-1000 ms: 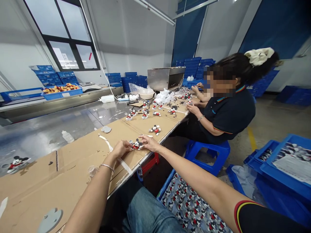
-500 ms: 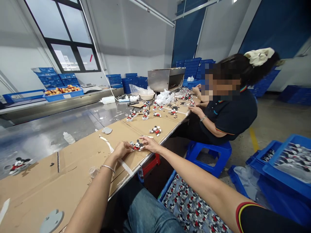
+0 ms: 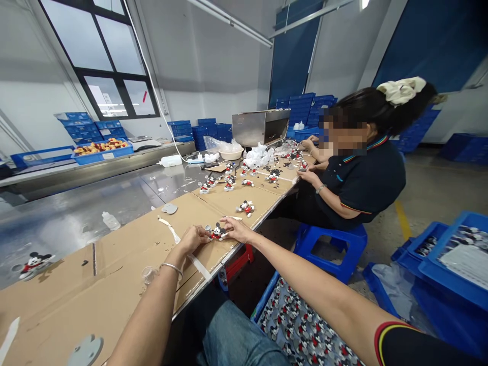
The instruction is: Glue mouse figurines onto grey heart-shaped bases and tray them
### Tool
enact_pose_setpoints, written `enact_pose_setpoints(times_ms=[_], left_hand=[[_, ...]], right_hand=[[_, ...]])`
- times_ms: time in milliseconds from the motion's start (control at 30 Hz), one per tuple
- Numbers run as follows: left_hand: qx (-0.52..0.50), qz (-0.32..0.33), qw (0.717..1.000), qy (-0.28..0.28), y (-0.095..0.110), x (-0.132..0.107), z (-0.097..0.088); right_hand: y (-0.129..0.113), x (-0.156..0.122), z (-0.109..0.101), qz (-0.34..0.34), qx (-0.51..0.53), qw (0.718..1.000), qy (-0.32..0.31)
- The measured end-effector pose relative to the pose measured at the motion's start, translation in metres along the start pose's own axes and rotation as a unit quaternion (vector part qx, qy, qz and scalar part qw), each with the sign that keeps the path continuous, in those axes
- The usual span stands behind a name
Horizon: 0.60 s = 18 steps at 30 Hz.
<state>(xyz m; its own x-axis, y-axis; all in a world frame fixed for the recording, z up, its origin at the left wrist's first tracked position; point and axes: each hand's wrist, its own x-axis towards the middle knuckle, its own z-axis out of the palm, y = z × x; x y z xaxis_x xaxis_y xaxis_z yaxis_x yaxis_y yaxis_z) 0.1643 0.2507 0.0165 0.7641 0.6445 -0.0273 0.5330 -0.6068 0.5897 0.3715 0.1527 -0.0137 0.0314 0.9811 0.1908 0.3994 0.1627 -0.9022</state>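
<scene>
Between my two hands a Mickey Mouse figurine (image 3: 217, 232) stands upright on the cardboard-covered table (image 3: 125, 284). My left hand (image 3: 195, 237) pinches its left side, near a small grey round part. From the other side, the fingers of my right hand (image 3: 237, 230) close on the figurine's arm. Just beyond lies another figurine (image 3: 245, 207) on its side. A flat grey base piece (image 3: 170, 208) rests farther left, and a small clear cup (image 3: 149, 275) sits beside my left forearm.
A co-worker (image 3: 369, 168) sits at the right on a blue stool (image 3: 331, 249), handling small parts. Below my right arm is a blue crate (image 3: 263, 305) packed with figurines. More figurines (image 3: 229, 183) stand farther along the table; a white bottle (image 3: 111, 220) lies at left.
The view has shifted slightly, so the scene sits a little to the right and lower. Both hands stay on the same figurine. The co-worker's head has moved slightly.
</scene>
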Motion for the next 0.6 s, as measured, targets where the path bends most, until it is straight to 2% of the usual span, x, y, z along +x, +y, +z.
enact_pose_setpoints(times_ms=[233, 400, 500, 600], left_hand=[[-0.026, 0.003, 0.998, 0.051, 0.026, -0.015, -0.001], [-0.061, 0.021, 0.993, 0.096, 0.045, -0.033, -0.015], [-0.097, 0.037, 0.989, 0.103, 0.059, -0.060, -0.025], [-0.125, 0.044, 0.985, 0.113, 0.077, -0.108, -0.023]], right_hand=[[-0.025, -0.003, -0.002, -0.022, 0.053, 0.998, 0.012], [-0.055, -0.011, -0.011, -0.042, 0.121, 0.992, 0.003], [-0.080, -0.029, -0.014, -0.025, 0.201, 0.979, -0.030], [-0.108, -0.059, -0.009, 0.019, 0.290, 0.954, -0.073]])
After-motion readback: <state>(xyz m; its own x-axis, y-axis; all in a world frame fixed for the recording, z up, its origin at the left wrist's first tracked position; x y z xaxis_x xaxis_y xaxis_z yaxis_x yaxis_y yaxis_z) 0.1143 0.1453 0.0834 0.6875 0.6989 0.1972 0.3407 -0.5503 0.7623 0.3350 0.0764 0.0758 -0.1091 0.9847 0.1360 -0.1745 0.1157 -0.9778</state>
